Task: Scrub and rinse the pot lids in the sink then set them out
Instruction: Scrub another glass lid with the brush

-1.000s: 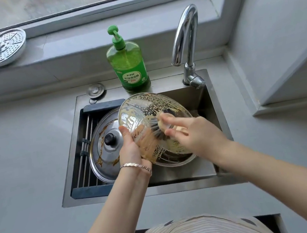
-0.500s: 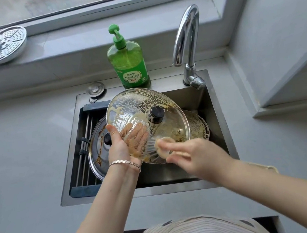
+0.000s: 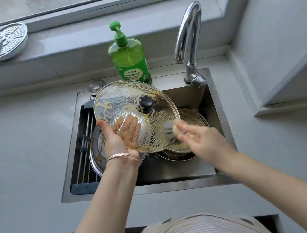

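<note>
Glass lid (image 3: 124, 104) is held above the sink (image 3: 176, 185), a bit toward 10 o'clock of the basin, tilted, with its black knob (image 3: 144, 103) facing the camera. Brown suds streak most of the glass.

Left hand (image 3: 111, 140) is grasping the lid at its 7 o'clock edge. The fingers lie spread flat under the glass and show through it, and the thumb sits at the rim. There is a bracelet (image 3: 122, 156) on that wrist.

Right hand (image 3: 199, 139) is motion-blurred. It is grasping a round brush (image 3: 171, 129) by the head, but I can't tell the exact finger hold. The bristles touch the lid at about 4 o'clock on its rim.

Change: a second ago the brush worked the middle of the lid, which stood steeper and further right over the basin. Now the lid lies flatter and has shifted left, the knob shows plainly, and the brush has moved out to the rim.

Judgement: the scrub pass on this lid is moving centre to edge, so it is partway done. No water runs from the tap (image 3: 187, 35), so this lid is not yet rinsed.

Two more lids wait in the basin. A steel lid (image 3: 95, 151) with brown drips lies at 8 o'clock beneath the left wrist. A soiled lid (image 3: 193, 119) lies at 3 o'clock under the brush. Nothing is set out yet, so the task is at an early stage.

Risk: the glass is soapy and held from one edge, so it could slip.

Other: a green soap bottle (image 3: 130, 61) stands at 12 o'clock behind the sink, a bar rack (image 3: 85, 143) sits on the basin's left side, and a perforated steamer plate (image 3: 3, 42) sits on the sill at 10 o'clock.
</note>
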### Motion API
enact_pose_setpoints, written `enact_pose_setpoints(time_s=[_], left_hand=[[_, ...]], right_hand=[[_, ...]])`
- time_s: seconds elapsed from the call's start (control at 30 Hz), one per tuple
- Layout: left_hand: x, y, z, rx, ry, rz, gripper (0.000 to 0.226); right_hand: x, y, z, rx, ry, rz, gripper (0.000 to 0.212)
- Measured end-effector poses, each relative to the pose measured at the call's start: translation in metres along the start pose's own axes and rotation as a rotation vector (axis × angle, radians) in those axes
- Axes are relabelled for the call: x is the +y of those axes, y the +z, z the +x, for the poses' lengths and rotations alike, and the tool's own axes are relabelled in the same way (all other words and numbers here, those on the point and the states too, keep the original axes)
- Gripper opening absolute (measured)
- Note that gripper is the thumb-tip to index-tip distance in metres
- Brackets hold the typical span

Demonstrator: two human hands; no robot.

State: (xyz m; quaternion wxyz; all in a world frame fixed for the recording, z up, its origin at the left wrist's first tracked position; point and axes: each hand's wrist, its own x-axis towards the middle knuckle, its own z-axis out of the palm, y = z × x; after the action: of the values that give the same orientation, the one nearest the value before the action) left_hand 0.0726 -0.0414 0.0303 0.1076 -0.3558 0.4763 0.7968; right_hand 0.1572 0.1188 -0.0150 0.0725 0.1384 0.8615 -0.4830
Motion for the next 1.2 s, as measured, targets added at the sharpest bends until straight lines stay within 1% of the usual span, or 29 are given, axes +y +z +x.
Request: enact_pose_setpoints(time_s=[0.03, 0.07, 0.1, 0.13, 0.2, 0.23, 0.27, 0.3, 0.4, 0.43, 0.47, 0.53, 0.57, 0.6, 0.7, 0.73, 0.8, 0.87, 0.9, 0.93, 1.0, 1.03, 1.07, 1.17, 1.2], left_hand=[[0.000, 0.001, -0.001, 0.007, -0.011, 0.003, 0.050], [0.000, 0.001, -0.001, 0.015, -0.033, -0.001, 0.053], [-0.001, -0.001, 0.001, 0.024, -0.053, -0.003, 0.055], [0.000, -0.002, 0.000, 0.032, -0.061, -0.008, 0.057], [0.000, -0.003, -0.002, 0.044, -0.063, -0.030, 0.060], [-0.001, -0.004, -0.002, 0.052, -0.067, -0.038, 0.059], [-0.001, -0.004, -0.003, 0.063, -0.068, -0.031, 0.057], [-0.002, -0.004, -0.003, 0.076, -0.067, -0.015, 0.057], [-0.002, -0.003, -0.003, 0.086, -0.085, -0.028, 0.066], [-0.002, -0.004, -0.003, 0.083, -0.087, -0.026, 0.068], [-0.002, -0.004, -0.006, 0.080, -0.079, -0.016, 0.068], [-0.003, -0.004, -0.008, 0.063, -0.072, 0.005, 0.066], [-0.003, -0.005, -0.008, 0.062, -0.071, 0.013, 0.064], [-0.004, -0.005, -0.007, 0.067, -0.066, 0.029, 0.060], [-0.001, -0.005, -0.004, 0.050, -0.062, 0.052, 0.055], [-0.001, -0.007, -0.003, 0.023, -0.060, 0.047, 0.056], [-0.001, -0.009, -0.004, -0.032, -0.047, 0.030, 0.054], [-0.002, -0.010, -0.006, -0.070, -0.028, 0.041, 0.052], [-0.003, -0.011, -0.006, -0.082, -0.013, 0.053, 0.052], [-0.002, -0.011, -0.005, -0.087, -0.001, 0.067, 0.051], [-0.001, -0.013, -0.003, -0.097, -0.001, 0.083, 0.052], [0.000, -0.014, -0.002, -0.102, -0.007, 0.088, 0.052], [0.001, -0.015, -0.001, -0.101, -0.013, 0.099, 0.053], [-0.001, -0.020, -0.002, -0.104, -0.027, 0.132, 0.052], [-0.002, -0.021, -0.003, -0.108, -0.031, 0.149, 0.052]], right_hand=[[-0.007, 0.009, -0.009, -0.050, -0.068, -0.012, 0.031], [-0.013, 0.017, -0.018, -0.103, -0.139, -0.037, 0.034], [-0.016, 0.019, -0.021, -0.132, -0.175, -0.056, 0.037], [-0.015, 0.015, -0.017, -0.116, -0.169, -0.070, 0.037], [-0.002, -0.003, 0.007, 0.000, -0.025, -0.060, 0.030], [0.004, -0.009, 0.016, 0.043, 0.041, -0.072, 0.031], [0.008, -0.010, 0.018, 0.061, 0.064, -0.084, 0.034], [0.006, -0.006, 0.014, 0.036, 0.047, -0.078, 0.035], [-0.016, 0.012, -0.017, -0.128, -0.129, -0.040, 0.036], [-0.016, 0.011, -0.018, -0.138, -0.142, -0.041, 0.036], [-0.011, 0.005, -0.010, -0.091, -0.089, -0.053, 0.035], [0.003, -0.013, 0.013, 0.044, 0.086, -0.047, 0.037], [0.008, -0.017, 0.018, 0.072, 0.120, -0.069, 0.039], [0.008, -0.016, 0.016, 0.066, 0.099, -0.089, 0.040], [-0.008, -0.003, -0.007, -0.057, -0.047, -0.060, 0.039], [-0.007, -0.004, -0.009, -0.077, -0.050, -0.048, 0.038], [0.004, -0.014, 0.007, 0.007, 0.056, -0.035, 0.038], [0.012, -0.021, 0.019, 0.082, 0.151, -0.068, 0.042], [0.011, -0.019, 0.018, 0.084, 0.142, -0.073, 0.042], [0.004, -0.015, 0.012, 0.060, 0.090, -0.056, 0.041], [-0.011, -0.006, -0.005, -0.058, -0.024, 0.015, 0.040], [-0.013, -0.006, -0.007, -0.098, -0.048, 0.014, 0.041], [-0.012, -0.009, -0.003, -0.085, -0.035, -0.002, 0.040], [0.005, -0.025, 0.026, 0.108, 0.119, -0.026, 0.040], [0.007, -0.026, 0.029, 0.128, 0.128, -0.035, 0.042]])
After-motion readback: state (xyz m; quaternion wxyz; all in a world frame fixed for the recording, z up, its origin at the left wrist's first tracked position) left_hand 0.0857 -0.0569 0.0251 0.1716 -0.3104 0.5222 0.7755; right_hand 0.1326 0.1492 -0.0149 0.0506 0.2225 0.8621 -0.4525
